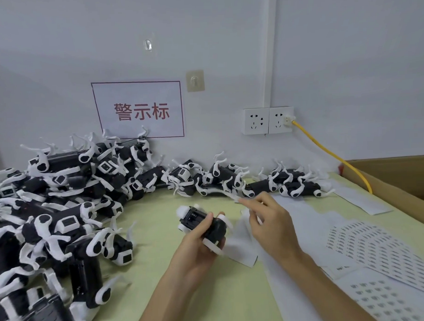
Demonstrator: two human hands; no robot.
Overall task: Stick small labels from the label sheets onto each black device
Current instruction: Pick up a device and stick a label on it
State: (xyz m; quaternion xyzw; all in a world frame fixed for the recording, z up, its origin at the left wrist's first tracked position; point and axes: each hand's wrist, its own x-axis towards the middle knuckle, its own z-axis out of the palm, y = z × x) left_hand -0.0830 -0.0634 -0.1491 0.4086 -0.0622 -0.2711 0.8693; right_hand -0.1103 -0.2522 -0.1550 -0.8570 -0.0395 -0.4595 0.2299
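Worktop (pixel 234 291): device pile (pixel 64 213) crowds left and back edges, label sheets (pixel 377 250) cover right, cardboard box (pixel 399 177) past them. Open strip in middle only. Left hand (pixel 197 252) grips black device (pixel 203 225) above strip. Right hand (pixel 268 220) just beside it, index finger out, apart from device; label on fingertip: can't tell, blurred.

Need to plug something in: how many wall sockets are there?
2 white plastic wall sockets, side by side on the wall: left one free, right one holding a yellow cable.
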